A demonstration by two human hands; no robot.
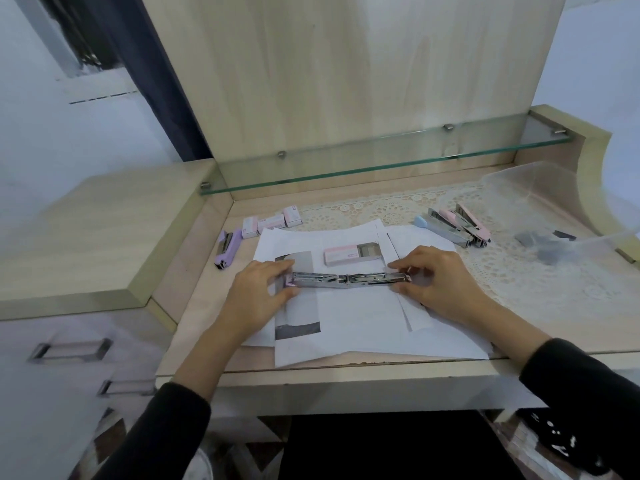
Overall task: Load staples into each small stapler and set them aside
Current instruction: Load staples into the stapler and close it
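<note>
I see a light wood desk (197,306) with white paper sheets (363,320) spread across the middle and a lace mat (519,271) over the right side. On the bare wood left of the papers lies a purple stapler (227,249). Just behind it, three small staple boxes (272,221) stand in a row near the back edge.

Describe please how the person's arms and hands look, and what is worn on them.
Both arms wear long dark, nearly black sleeves; the left sleeve and right sleeve end above the wrists. Small white marks show on the dark cloth by the right sleeve. The left hand and right hand are bare: no gloves, no visible ring or watch.
</note>
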